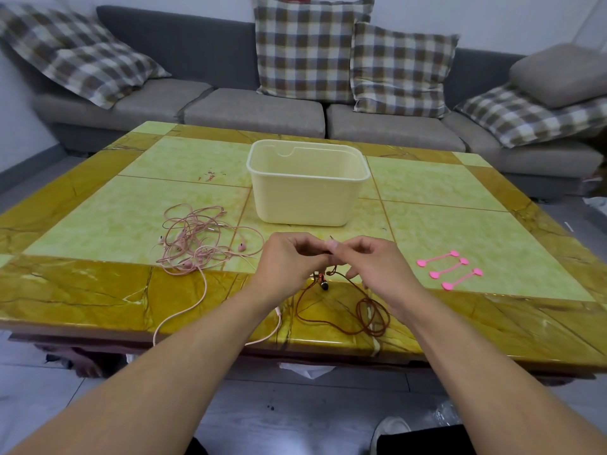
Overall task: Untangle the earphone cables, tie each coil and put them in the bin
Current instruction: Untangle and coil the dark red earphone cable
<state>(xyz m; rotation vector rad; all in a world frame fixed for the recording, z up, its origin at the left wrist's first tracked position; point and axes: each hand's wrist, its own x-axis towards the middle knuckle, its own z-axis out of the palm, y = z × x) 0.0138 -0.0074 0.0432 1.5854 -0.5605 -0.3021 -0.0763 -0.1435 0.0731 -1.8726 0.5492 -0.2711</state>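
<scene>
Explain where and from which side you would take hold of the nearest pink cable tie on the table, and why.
Pinch the thin strap of the nearest pink cable tie at its middle, coming from above. It lies flat on the table, apart from the two other ties, so the narrow strap probably lifts more easily than the flat heart-shaped ends. The right hand is nearer, though it now pinches the brown earphone cable.

Bare forearms without sleeves, left hand [289,261] and right hand [371,264] wearing no rings or watch
</scene>
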